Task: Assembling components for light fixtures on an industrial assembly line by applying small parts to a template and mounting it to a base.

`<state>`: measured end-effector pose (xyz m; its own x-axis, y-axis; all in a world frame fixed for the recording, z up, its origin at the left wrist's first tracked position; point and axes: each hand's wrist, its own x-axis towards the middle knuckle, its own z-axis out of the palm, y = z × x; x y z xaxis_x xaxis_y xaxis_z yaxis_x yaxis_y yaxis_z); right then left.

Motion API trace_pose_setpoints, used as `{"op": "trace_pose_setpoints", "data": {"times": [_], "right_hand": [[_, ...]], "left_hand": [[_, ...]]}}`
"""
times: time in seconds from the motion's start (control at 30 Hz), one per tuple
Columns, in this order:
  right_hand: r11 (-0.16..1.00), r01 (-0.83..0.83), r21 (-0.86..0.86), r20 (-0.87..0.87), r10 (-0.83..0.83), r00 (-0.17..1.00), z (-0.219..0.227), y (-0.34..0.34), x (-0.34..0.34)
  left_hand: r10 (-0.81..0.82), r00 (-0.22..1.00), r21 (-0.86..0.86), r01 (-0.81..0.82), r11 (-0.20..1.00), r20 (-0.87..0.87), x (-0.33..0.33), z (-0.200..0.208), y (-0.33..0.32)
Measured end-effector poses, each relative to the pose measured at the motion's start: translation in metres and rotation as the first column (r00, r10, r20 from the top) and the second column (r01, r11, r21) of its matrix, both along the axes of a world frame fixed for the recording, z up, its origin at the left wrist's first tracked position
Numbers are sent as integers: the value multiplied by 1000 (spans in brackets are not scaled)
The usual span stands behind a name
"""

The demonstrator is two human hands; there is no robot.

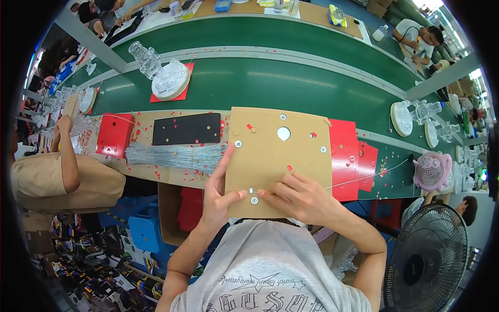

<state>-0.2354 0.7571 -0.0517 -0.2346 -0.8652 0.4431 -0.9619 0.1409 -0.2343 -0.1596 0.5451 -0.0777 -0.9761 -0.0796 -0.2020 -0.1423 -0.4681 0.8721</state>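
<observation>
A flat tan cardboard panel [275, 158] stands in front of me, with a round hole near its top and several metal washers or eyelets set in it. My left hand [217, 195] grips its left edge, thumb on the near face beside a small slot. My right hand [300, 196] rests against the lower part, fingers curled and tips drawn together close to that slot. A short thin piece, perhaps wire, shows between slot and fingertips; what the fingers hold is too small to make out. Small red scraps cling to the panel.
Left of the panel lie a bundle of grey wires [171, 157], a black board [187, 129] and a red box [114, 135]. Red sheets [344, 158] lie right. Beyond runs a green conveyor [249, 78] carrying transparent lamp-like pieces [171, 79]. A pink fan [432, 171] stands right; co-workers sit around.
</observation>
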Motion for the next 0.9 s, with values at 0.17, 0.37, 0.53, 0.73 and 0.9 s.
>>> {"op": "trace_pose_setpoints", "data": {"times": [0.17,0.37,0.53,0.73,0.9], "right_hand": [[994,-2,105,-58,8,998,-1,-7,9],[997,37,-71,184,-23,983,-14,6,-5],[996,85,-38,65,-83,994,-7,8,7],[990,122,-70,150,-111,982,-9,3,8],[949,144,-279,155,-103,982,-36,-2,5]], "left_hand": [[24,1000,16,-24,1000,-1,3,1,5],[24,1000,-12,-24,1000,-13,4,0,2],[48,998,-15,-48,999,-41,3,0,11],[-4,1000,-139,7,990,26,3,-3,7],[-92,967,-706,-107,700,-238,5,-14,-21]]}}
